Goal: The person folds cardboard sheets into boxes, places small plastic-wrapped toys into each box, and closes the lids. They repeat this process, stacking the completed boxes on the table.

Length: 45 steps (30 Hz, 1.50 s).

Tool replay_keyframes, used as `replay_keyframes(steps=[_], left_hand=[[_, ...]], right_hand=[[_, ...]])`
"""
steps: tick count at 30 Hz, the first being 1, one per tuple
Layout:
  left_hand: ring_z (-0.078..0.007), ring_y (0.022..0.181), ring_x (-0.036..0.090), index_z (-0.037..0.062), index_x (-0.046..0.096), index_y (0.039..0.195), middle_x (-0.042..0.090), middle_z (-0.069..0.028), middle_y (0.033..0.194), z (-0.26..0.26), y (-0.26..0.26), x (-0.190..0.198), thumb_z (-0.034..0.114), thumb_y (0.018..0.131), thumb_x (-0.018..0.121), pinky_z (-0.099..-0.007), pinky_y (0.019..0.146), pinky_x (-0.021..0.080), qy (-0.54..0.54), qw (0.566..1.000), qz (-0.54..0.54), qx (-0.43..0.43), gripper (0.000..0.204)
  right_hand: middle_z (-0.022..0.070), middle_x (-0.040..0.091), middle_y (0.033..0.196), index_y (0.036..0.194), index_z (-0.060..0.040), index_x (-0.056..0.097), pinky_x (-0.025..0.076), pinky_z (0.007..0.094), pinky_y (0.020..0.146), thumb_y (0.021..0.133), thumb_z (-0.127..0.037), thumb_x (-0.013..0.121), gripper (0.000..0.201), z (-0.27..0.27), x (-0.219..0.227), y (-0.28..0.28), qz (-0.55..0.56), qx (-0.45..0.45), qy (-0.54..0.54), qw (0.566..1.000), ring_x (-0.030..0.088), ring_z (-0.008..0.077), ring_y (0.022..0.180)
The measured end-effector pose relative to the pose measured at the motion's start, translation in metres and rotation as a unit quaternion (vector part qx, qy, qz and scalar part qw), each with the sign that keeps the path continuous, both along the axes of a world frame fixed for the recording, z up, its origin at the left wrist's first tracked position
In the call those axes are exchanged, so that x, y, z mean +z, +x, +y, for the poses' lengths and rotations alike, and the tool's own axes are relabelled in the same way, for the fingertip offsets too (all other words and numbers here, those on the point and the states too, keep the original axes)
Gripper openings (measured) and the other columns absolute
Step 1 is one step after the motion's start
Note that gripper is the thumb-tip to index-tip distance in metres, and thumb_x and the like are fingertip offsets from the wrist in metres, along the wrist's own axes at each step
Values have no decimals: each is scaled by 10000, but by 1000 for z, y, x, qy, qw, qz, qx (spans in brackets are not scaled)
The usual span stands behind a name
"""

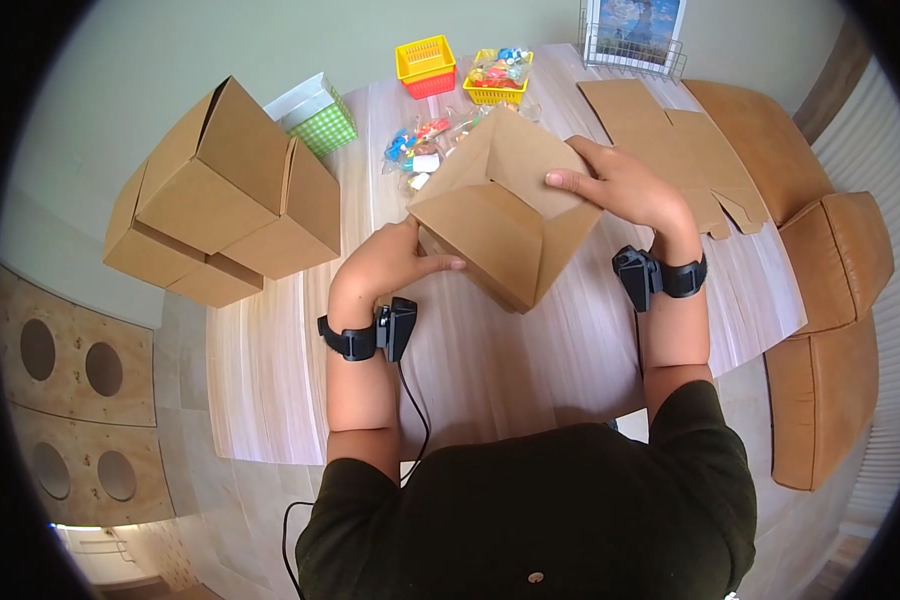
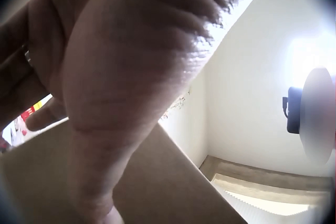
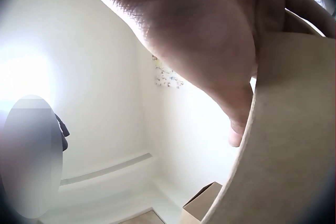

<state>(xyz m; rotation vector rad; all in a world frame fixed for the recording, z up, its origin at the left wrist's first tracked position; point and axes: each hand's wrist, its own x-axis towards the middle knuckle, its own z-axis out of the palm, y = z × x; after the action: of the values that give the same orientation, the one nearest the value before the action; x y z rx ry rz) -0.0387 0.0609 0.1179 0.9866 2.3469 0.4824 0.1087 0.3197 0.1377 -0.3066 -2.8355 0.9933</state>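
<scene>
A brown cardboard box (image 1: 482, 222) is held tilted over the table, its open side facing up toward the head camera. My left hand (image 1: 388, 262) grips its left side, thumb lying along the near edge. On the far right edge my right hand (image 1: 632, 186) pinches a wall, the thumb on the inner face and the other fingers mostly hidden behind. The left wrist view has the palm (image 2: 121, 66) close up, with a cardboard wall (image 2: 157, 182) below it. In the right wrist view, a curved cardboard edge (image 3: 294, 119) runs beside the thumb (image 3: 236, 129).
Assembled cardboard boxes (image 1: 235, 170) stand at the left, near a green checked basket (image 1: 322, 120). Bagged small colourful items (image 1: 415, 145) lie behind the held box. Yellow baskets (image 1: 425, 62), flat cardboard (image 1: 710, 165) and a wire rack (image 1: 630, 58) are farther back. A brown sofa (image 1: 830, 260) borders the right.
</scene>
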Motion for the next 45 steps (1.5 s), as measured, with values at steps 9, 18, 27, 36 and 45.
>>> replay_keyframes(steps=[9,18,27,36,45], left_hand=[[-326,989,651,66,227,1496,654,-231,1079,-19,36,25,-11,865,568,-342,887,477,239,969,27,-49,721],[-242,1381,306,83,306,1401,310,-114,1446,-16,13,10,-52,796,507,-399,1110,291,502,857,-75,-84,651],[-174,1141,449,96,385,1324,452,-75,1252,0,0,-4,194,953,584,-346,1003,375,553,830,0,79,432],[-268,983,568,-17,622,1113,591,-121,972,-16,29,30,179,823,713,-351,888,453,326,931,112,-125,362],[-299,1102,580,38,575,1241,629,-128,1158,0,25,20,91,814,702,-377,965,442,419,869,251,-76,449]], right_hand=[[237,656,1039,1275,-45,501,513,413,774,850,-361,706,568,-34,31,34,216,2,-43,976,668,351,891],[40,576,1001,1193,-67,492,449,321,861,868,-410,696,515,-9,13,16,407,121,-261,867,524,185,1103],[-3,495,672,1476,-99,297,418,264,701,889,-277,693,729,-28,6,6,219,57,-192,955,512,125,696],[130,540,1091,1404,-113,423,472,375,838,840,-204,718,643,-37,11,14,284,12,73,956,553,282,984],[165,490,1290,1317,-80,501,444,403,955,838,-78,668,507,-65,25,29,348,9,77,934,512,361,1158]])
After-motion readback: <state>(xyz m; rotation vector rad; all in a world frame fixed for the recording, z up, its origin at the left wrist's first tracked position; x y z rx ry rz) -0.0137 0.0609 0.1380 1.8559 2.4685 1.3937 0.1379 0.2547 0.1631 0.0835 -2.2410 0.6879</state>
